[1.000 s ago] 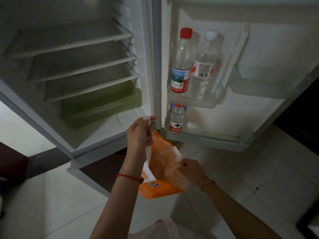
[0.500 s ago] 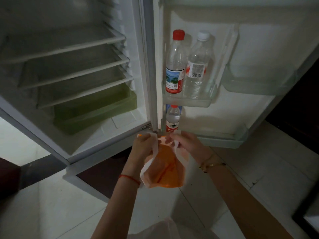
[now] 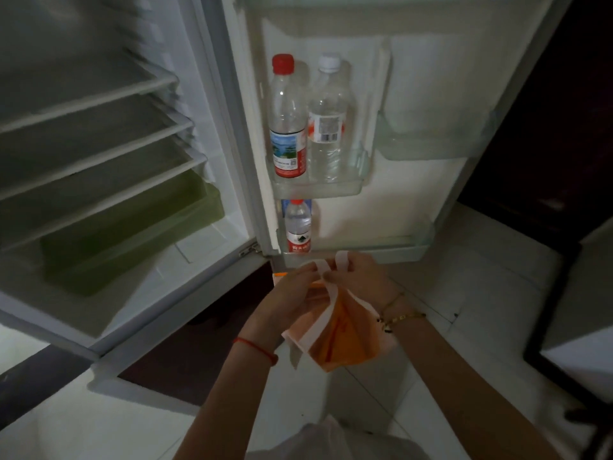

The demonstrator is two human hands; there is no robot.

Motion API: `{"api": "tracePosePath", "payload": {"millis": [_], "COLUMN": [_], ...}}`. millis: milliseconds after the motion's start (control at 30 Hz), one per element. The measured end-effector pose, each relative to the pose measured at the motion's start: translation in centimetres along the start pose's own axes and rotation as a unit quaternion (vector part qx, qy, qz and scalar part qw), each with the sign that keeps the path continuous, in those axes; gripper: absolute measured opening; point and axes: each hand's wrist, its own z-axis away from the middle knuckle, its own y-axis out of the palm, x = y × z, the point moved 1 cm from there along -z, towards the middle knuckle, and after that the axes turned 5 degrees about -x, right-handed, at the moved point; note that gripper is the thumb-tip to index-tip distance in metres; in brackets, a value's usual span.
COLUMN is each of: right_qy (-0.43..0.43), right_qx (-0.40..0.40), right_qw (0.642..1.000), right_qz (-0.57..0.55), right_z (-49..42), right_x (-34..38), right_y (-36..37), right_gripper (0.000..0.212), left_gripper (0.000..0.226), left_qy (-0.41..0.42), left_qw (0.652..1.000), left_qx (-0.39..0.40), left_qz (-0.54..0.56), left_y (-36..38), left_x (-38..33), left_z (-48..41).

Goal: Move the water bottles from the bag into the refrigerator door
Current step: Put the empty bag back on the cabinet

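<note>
Red-cap water bottle (image 3: pixel 288 127) stands upright in the upper door shelf (image 3: pixel 318 190) of the open fridge door (image 3: pixel 418 94). Right beside it, touching or v. nearly, is the white-cap water bottle (image 3: pixel 326 127), also upright. One level down, a small water bottle (image 3: pixel 298 229) w/ a red cap sits at the hinge end of the bottom door shelf (image 3: pixel 394 252).

Now the hands, low & in front of the door. Left hand (image 3: pixel 287 295) and right hand (image 3: pixel 363 277) are close together, fingers curled, both pinching the white handles (image 3: pixel 324 268) of the orange bag (image 3: pixel 345 338). Bag hangs clear of the floor (image 3: pixel 471 293), slack & creased, just below the bottom shelf. Can't tell what's inside it, if anything.

Red string (image 3: pixel 257 348) on the left wrist, gold bracelet (image 3: pixel 403 315) on the right. Over on the left the fridge compartment is open, w/ white-edged shelves (image 3: pixel 99 104) and a green drawer (image 3: pixel 132 234) beneath them. Second door bin (image 3: pixel 431 152) sits further out on the door.
</note>
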Motion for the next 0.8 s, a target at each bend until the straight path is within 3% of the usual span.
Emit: {"api": "tracePosePath", "payload": {"millis": [267,633,800], "right_qy": [0.074,0.129,0.176], "right_qx": [-0.062,-0.141,-0.2], "right_qw": [0.99,0.944,0.92], "right_qz": [-0.1,-0.269,-0.288], "right_z": [1.8,3.7,3.0], "right_x": [-1.8,-4.8,-7.3], "right_y": [-3.0,-9.4,-13.6], "right_gripper": [0.032,0.017,0.033], "left_gripper": [0.021,0.02,0.025], "left_qy": [-0.002,0.027,0.058], "left_qw": [0.998,0.984,0.973], "left_qx": [0.029,0.11,0.141], "left_qz": [-0.061,-0.141,-0.174], "left_y": [4.1,11.0,15.3], "left_x": [0.4,0.9,1.0], "left_z": [-1.6,-3.8,-6.0]}}
